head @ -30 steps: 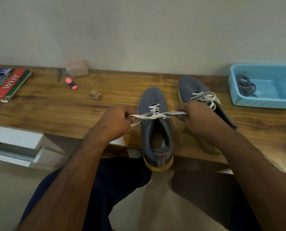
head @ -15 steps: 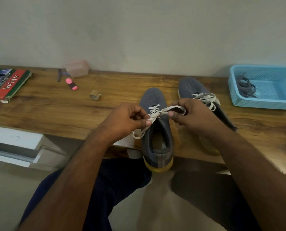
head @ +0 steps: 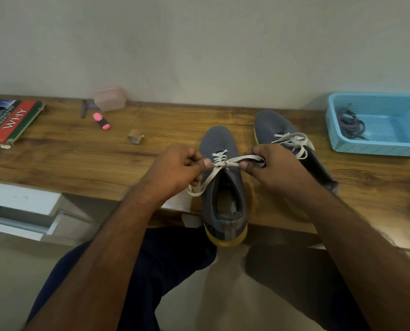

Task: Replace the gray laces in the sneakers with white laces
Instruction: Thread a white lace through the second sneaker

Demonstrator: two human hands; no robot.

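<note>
A gray sneaker [head: 219, 142] with a yellow sole stands at the front edge of the wooden table [head: 79, 154], heel toward me, threaded with a white lace [head: 220, 161]. My left hand [head: 177, 169] pinches the lace's left end beside the knot; the tail hangs below my fingers. My right hand [head: 274, 168] holds a loop of the lace's right end. A second gray sneaker [head: 275, 124] with a tied white lace [head: 294, 142] lies to the right, partly behind my right hand. The gray laces [head: 350, 125] lie in the blue basket [head: 375, 146].
On the table's left lie a book [head: 10, 121], a pink highlighter [head: 101, 121], a dark pen [head: 83, 108], a pink lidded box [head: 109, 98] and a small cardboard roll [head: 134, 139]. A white drawer unit [head: 20, 206] is below left. A wall rises behind the table.
My hands came inward from a taut sideways pull. The right hand has formed a loop of lace, and the left hand has shifted closer to the knot.
</note>
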